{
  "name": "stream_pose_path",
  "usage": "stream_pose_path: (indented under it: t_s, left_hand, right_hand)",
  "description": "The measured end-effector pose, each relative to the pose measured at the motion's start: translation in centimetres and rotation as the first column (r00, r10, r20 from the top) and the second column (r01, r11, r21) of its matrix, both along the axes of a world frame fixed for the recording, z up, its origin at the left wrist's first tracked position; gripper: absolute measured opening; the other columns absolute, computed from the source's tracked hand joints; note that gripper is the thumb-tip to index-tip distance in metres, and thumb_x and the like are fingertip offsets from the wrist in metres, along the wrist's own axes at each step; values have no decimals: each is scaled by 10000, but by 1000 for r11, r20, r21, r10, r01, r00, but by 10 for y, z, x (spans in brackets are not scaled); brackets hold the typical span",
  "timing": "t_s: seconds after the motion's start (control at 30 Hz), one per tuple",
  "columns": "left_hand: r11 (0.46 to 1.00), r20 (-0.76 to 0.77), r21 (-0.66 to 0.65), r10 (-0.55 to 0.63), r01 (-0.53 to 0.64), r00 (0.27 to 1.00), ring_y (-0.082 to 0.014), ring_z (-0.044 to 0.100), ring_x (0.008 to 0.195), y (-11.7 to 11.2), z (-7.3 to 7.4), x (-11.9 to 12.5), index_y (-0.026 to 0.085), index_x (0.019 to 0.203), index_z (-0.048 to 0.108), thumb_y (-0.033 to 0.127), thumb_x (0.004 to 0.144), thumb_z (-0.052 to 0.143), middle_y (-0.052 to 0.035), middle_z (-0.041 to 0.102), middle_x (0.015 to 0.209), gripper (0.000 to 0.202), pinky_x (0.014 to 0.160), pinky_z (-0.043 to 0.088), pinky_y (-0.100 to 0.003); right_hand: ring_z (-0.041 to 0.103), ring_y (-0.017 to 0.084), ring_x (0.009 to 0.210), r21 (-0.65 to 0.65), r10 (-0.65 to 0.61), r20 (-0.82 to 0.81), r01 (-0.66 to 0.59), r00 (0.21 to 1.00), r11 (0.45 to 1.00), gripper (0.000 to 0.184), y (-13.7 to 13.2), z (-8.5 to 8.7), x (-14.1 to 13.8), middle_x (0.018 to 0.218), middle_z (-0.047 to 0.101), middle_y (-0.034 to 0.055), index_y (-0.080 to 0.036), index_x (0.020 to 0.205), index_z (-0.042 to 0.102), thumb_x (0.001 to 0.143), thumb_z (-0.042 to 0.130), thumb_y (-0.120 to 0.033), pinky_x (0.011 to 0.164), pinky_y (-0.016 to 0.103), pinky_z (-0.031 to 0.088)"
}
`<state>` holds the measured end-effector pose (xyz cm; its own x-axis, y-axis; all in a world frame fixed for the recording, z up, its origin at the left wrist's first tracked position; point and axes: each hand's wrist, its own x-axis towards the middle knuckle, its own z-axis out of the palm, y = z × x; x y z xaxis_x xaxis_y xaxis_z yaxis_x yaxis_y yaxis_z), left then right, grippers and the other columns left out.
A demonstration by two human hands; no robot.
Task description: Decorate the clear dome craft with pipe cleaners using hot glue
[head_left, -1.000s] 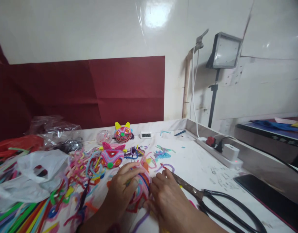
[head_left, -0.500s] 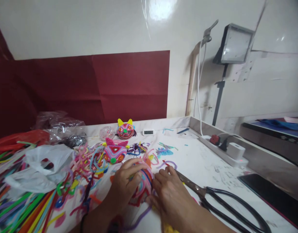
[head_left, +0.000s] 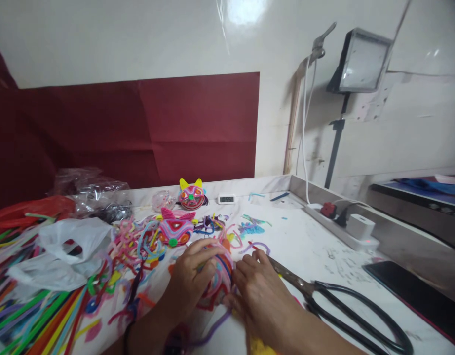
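Between my hands sits a rounded pipe-cleaner craft piece point(head_left: 220, 276) with pink, blue and red curved bands. My left hand point(head_left: 192, 268) wraps over its left side, thumb and fingers on the bands. Against its right edge presses my right hand point(head_left: 259, 286), fingers curled; the fingertips are partly hidden. A purple pipe cleaner point(head_left: 214, 329) trails on the table below the piece. Just beyond stands a pink-eared animal face point(head_left: 175, 230) of coiled pipe cleaners with a green nose. Behind it is a similar face with yellow ears point(head_left: 191, 195).
Large black-handled scissors point(head_left: 312, 291) lie right of my right hand, near a dark phone point(head_left: 416, 301). A power strip point(head_left: 334, 229) runs along the right ledge. Pipe cleaners point(head_left: 46, 320) and a white plastic bag point(head_left: 53, 276) cover the left. A small digital clock point(head_left: 226, 199) stands at the back.
The view has shifted slightly. Both hands stay on the craft piece in nearly the same pose.
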<state>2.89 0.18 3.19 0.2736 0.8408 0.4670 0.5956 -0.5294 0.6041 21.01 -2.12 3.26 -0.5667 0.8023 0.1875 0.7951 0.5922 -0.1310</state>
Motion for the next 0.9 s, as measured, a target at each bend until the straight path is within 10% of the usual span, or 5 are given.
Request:
stream_pose_path:
  t_s: [0.9]
  left_hand:
    - [1000,-9,18,6,-6,1000,-242,607,1126,-2,0,1,221,1006,763,243,842,443,-67,685,1172,360,989,461,-355]
  right_hand:
    - [573,294,964,11,-3,-10,3,1000,1000,290,-1,0,2,975,696,141,-118,983,700,915,539,-349,959,483,263]
